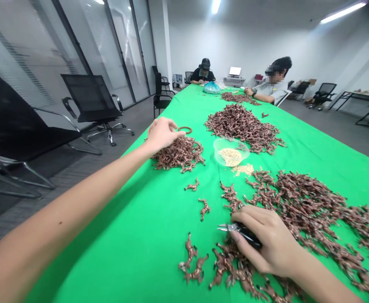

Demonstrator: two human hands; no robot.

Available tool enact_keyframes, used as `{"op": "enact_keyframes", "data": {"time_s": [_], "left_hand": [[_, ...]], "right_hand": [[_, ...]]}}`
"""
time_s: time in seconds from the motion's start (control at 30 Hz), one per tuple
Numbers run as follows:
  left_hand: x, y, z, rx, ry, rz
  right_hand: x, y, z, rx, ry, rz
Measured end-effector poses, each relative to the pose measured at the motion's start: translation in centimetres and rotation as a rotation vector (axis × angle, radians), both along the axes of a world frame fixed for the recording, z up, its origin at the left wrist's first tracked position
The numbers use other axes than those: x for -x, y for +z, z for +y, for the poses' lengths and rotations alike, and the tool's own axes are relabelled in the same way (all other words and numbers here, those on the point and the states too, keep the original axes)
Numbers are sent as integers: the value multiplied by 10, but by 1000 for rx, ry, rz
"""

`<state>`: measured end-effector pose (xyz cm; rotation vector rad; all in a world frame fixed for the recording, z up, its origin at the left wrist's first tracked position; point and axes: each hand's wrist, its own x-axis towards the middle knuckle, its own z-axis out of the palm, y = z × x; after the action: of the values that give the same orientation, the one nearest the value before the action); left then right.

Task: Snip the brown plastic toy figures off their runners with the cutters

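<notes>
My right hand [265, 240] is wrapped round small black-handled pliers [246, 235], their metal jaws pointing left and slightly parted. Beneath and beside it lie many brown horse-like figurines [227, 267]. My left hand [164, 134] reaches out over a smaller heap of the same figurines [184, 153], its thumb apart from the bent fingers and nothing visible between them. A brown ring-shaped band [185, 130] lies just beyond that hand. Single figurines [204, 208] rest on the green cloth between my two hands.
A clear plastic bowl [231, 153] holds small beige pieces, with more spilled beside it [244, 169]. A large figurine heap [241, 126] stands behind, another [314, 202] at right. Two people [205, 73] sit farther along the green table [134, 248], near a blue bag [212, 87]. Chairs [91, 99] stand left.
</notes>
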<state>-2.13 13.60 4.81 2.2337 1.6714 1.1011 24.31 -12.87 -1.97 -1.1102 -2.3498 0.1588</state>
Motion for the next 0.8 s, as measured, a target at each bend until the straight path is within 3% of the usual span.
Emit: {"op": "enact_keyframes", "data": {"time_s": [0.1, 0.23, 0.47, 0.63, 0.8], "left_hand": [[5, 4, -6, -51, 48, 26], [5, 2, -44, -102, -55, 43], [-3, -43, -131, 112, -355, 320], [-7, -67, -141, 131, -474, 288], [-12, -63, -145, 260, -538, 47]], "right_hand": [[-2, 2, 1, -38, -6, 26], [-4, 4, 0, -59, -18, 50], [-4, 6, -1, -46, -11, 67], [-3, 7, -1, -63, -4, 56], [-1, 8, -1, -86, -18, 65]]}}
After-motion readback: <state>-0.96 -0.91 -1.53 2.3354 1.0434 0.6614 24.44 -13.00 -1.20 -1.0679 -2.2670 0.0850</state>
